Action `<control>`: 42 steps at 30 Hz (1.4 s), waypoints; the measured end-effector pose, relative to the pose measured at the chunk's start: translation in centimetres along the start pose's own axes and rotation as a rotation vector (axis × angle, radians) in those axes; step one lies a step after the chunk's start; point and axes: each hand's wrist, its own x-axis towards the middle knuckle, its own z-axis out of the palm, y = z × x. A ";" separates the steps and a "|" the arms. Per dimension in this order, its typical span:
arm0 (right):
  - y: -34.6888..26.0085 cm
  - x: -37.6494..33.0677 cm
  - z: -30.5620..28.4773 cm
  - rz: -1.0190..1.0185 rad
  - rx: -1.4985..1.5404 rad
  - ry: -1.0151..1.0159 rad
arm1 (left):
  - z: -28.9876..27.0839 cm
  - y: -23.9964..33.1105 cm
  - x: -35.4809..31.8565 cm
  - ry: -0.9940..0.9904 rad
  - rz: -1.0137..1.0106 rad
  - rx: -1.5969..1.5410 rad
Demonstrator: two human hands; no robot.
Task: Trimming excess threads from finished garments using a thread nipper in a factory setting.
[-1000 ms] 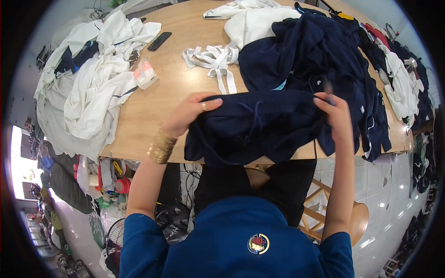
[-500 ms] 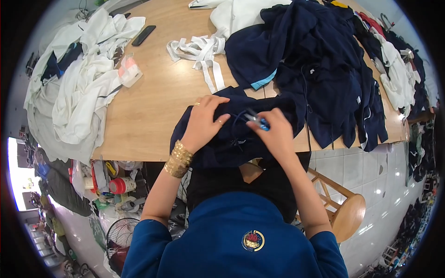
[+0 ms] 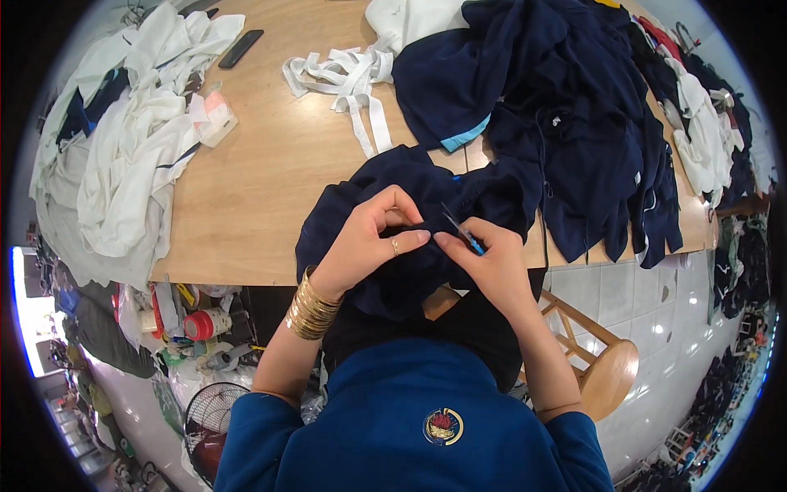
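A navy garment (image 3: 369, 184) lies bunched at the front edge of the table, partly hanging over it. My left hand (image 3: 373, 238) pinches a fold of this garment between thumb and fingers. Close beside it, my right hand (image 3: 490, 258) holds small thread snips (image 3: 464, 231) with blue handles, their metal blades pointing up and away. The right thumb and forefinger touch the garment near the left fingertips. Whether they also pinch the cloth, I cannot tell. Farther right, a large heap of navy garments (image 3: 586, 139) with light-blue and white trim touches the one in my hands.
White straps (image 3: 348, 74) lie tangled at the table's far middle. White garments (image 3: 131, 164) pile up at left, near a black phone (image 3: 241, 49) and a small pinkish-white packet (image 3: 213, 119). A wooden stool (image 3: 608, 377) stands right of me; a fan (image 3: 215, 410) is at lower left.
My left hand has come down and right and now pinches the garment. The right hand has lowered slightly, with the snips turned blades-up. The garment is bunched up more.
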 end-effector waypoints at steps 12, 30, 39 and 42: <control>4.7 -0.4 -3.8 0.072 -0.170 0.182 | 0.6 0.9 -1.6 0.031 0.034 -0.050; -0.8 -3.8 -2.8 -0.456 -0.426 0.247 | 1.9 2.0 -2.0 0.096 0.092 0.074; -0.7 -4.0 -2.7 -0.456 -0.458 0.254 | 2.2 2.2 -2.2 0.086 0.072 0.093; -0.8 -4.0 -2.7 -0.452 -0.448 0.249 | 2.3 2.2 -2.2 0.089 0.071 0.082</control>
